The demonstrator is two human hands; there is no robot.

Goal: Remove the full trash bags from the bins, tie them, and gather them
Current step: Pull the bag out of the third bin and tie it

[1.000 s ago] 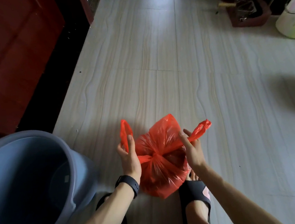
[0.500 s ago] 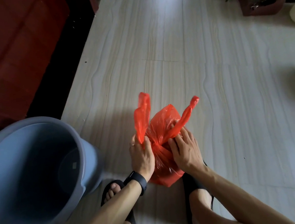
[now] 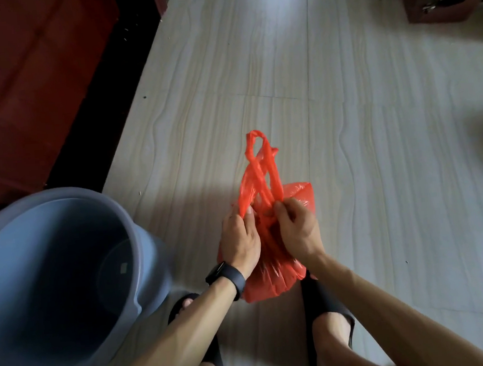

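The trash bag point(image 3: 274, 278) was bright orange-red, the bin point(image 3: 150, 265) grey-blue, the floor point(image 3: 254, 66) pale grey with wavy beige streaks, the door point(image 3: 24, 84) dark red, the sandals point(image 3: 322, 300) black.

One wide-angle view from the person's head looks forward and steeply down at the floor point(image 3: 378, 172); left hand point(image 3: 240, 240) and right hand point(image 3: 299, 230), pinching the red bag point(image 3: 271, 278), sit near, below centre. The bin point(image 3: 53, 269) crowds the lower left.

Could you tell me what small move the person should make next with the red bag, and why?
Probably pull the handles apart to cinch a knot: the left hand and right hand each pinch one, and they stand crossed but loose above the red bag.
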